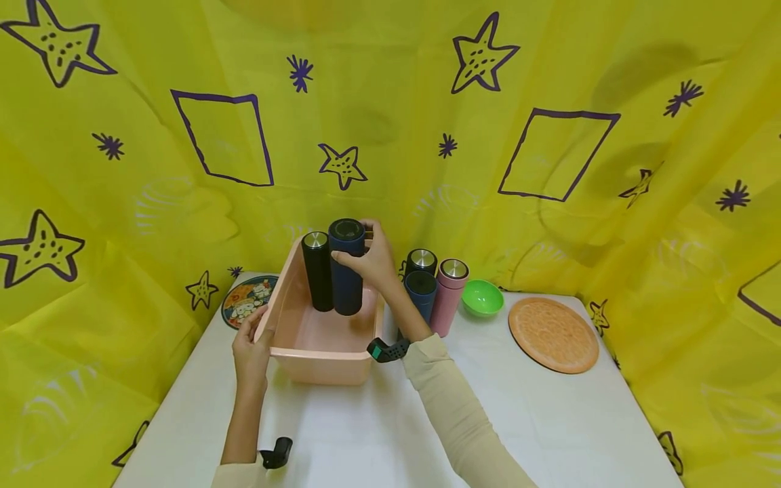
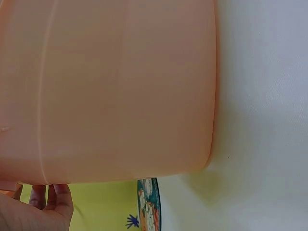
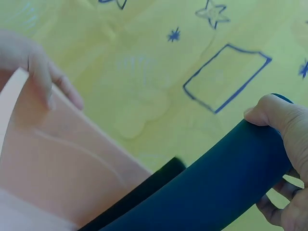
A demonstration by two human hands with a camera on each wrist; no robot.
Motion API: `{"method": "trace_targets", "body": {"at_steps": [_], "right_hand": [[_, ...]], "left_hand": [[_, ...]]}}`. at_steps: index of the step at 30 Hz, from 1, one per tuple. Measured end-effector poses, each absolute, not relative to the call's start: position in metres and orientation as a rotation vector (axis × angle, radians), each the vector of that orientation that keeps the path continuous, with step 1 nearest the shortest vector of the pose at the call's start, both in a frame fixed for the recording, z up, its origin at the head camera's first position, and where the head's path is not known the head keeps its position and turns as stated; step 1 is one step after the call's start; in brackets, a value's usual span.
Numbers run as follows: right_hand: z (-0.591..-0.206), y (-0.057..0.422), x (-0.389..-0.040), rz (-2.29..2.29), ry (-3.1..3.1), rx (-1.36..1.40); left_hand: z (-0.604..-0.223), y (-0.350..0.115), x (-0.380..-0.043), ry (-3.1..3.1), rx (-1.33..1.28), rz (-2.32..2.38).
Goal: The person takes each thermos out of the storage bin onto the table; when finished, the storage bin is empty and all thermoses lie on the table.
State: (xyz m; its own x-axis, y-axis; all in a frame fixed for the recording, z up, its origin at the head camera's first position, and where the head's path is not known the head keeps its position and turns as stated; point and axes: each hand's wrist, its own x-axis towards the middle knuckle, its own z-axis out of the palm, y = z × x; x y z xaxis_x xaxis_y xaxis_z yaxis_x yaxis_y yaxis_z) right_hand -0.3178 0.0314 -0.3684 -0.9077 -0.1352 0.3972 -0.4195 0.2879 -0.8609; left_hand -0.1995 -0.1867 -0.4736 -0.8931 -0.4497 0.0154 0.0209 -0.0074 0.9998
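Observation:
My right hand (image 1: 373,261) grips a dark blue flask (image 1: 346,281) near its black lid, thumb on the near side, holding it upright inside a peach plastic basin (image 1: 323,355). Left of that flask, a black flask (image 1: 317,274) with a silver-topped lid stands in the basin. In the right wrist view the blue flask (image 3: 207,168) slants across, and the black one shows behind it. On the basin's left rim, my left hand (image 1: 250,346) holds the wall between thumb and fingers. The left wrist view shows the fingers (image 2: 62,199) at the basin's outer side (image 2: 125,96).
Right of the basin stand a pink flask (image 1: 450,298), another blue flask (image 1: 421,291) and a black flask (image 1: 421,259). Beyond them are a green bowl (image 1: 483,298) and a round orange-brown mat (image 1: 554,335). A patterned round plate (image 1: 241,298) lies behind the left hand. Yellow curtain surrounds the white table (image 1: 488,393).

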Motion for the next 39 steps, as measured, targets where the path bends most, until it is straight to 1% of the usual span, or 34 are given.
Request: {"method": "trace_targets", "body": {"at_steps": [8,18,27,39], "right_hand": [[-0.341,0.036,-0.3,1.652,-2.215,0.611],[-0.311,0.051,-0.27,1.695,-2.123,0.698],[-0.307,0.066,-0.249,1.619,-2.131,0.705],[-0.307,0.095,-0.223,1.617,-2.135,0.586]], "left_hand": [[-0.474,-0.186,-0.2,-1.915,0.441,-1.985],[-0.474,-0.185,-0.199,-1.901,0.435,-2.0],[-0.474,-0.186,-0.199,-1.905,0.436,-1.995],[-0.474,-0.185,-0.199,-1.912,0.445,-1.991]]}}
